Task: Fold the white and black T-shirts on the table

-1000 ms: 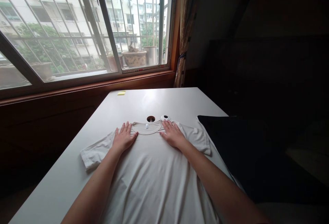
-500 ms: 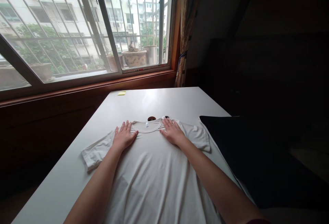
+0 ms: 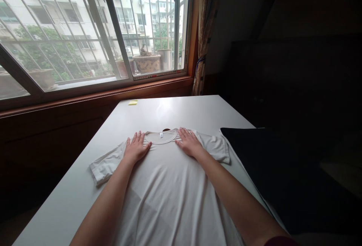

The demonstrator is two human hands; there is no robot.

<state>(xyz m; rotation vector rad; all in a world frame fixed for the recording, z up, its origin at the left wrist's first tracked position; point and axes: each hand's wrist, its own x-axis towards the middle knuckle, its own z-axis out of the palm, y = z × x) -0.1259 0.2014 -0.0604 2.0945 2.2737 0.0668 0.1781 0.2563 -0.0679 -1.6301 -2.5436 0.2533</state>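
A white T-shirt [image 3: 161,178] lies spread on the table, its neckline away from me and both short sleeves out to the sides. Long creases run down its body. My left hand [image 3: 136,147] rests flat on the left shoulder beside the collar, fingers spread. On the opposite shoulder lies my right hand [image 3: 189,142], palm down with fingers stretched out. A small pale label shows inside the collar. Just beyond the neckline a dark brown round object [image 3: 166,130] peeks out, mostly covered by the shirt. The shirt's lower hem is out of view.
The white table [image 3: 192,110] carries a yellow sticky note [image 3: 133,102] near its far left corner. A black sheet-like item [image 3: 263,163] covers the right edge. Behind the table are a barred window [image 3: 85,31] and a tied curtain [image 3: 201,50].
The shirt's collar has shifted slightly away from me, covering more of the brown object and the dark-and-white one by my right hand. Both hands stay on the shoulders.
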